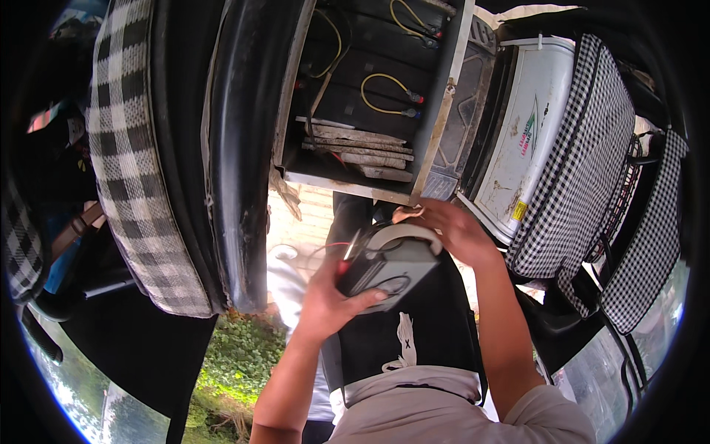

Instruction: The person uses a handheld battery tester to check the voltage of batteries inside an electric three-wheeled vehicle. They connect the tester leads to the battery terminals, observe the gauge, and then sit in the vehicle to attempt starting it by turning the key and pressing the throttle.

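Note:
In front of my lap, my left hand (333,300) grips a grey box-shaped device (392,277) with a pale curved handle (399,235) and a round feature on its face. Its thumb lies across the near side. Something red shows beside the fingers, with a thin red wire blurred to the left. My right hand (455,229) is just beyond the device, near the corner of an open metal compartment (355,186). A brownish-orange piece shows at its fingertips. Motion blurs these fingers, and I cannot tell whether they hold it.
Dark batteries (362,66) joined by yellow cables (370,81) fill the compartment, with worn flat slabs (359,144) at its near end. A chequered seat (133,163) stands left. On the right are a white panel (510,140) and a chequered cushion (573,163). Greenery (248,355) shows lower left.

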`<state>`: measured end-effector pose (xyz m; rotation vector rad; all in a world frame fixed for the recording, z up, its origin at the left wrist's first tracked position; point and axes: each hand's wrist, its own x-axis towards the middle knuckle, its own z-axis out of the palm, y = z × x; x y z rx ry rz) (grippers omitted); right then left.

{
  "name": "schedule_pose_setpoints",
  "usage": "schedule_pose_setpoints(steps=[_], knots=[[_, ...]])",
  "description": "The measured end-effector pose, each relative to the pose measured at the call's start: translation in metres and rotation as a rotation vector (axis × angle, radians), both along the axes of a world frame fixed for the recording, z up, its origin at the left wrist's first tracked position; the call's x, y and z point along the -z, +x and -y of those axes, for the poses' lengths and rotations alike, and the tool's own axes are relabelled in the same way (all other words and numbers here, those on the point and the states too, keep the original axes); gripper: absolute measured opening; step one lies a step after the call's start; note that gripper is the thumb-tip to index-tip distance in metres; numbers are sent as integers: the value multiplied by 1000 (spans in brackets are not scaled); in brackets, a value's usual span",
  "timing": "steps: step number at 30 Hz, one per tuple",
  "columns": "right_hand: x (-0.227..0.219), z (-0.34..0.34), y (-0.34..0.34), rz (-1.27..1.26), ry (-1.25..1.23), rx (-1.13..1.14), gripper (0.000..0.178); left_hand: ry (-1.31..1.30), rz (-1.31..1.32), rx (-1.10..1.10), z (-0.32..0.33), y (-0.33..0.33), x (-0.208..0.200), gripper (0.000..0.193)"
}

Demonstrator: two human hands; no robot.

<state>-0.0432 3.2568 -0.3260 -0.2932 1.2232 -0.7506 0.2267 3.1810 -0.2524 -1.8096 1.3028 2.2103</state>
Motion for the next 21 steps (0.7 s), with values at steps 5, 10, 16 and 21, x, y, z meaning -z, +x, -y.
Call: schedule_pose_setpoints(steps=[5, 10, 16, 21], knots=[[-38, -80, 16, 240, 157, 579, 94, 140, -146, 60, -2, -56, 8, 82], [-51, -125, -17, -115, 6, 798, 70, -50, -294, 104, -19, -118, 26, 37], [-70, -126, -144, -647, 37, 1415, 58, -48, -289, 198, -64, -174, 38, 24], [-50, -135, -262, -914, 76, 1588, 54, -291, -174, 438, -70, -161, 55, 37]])
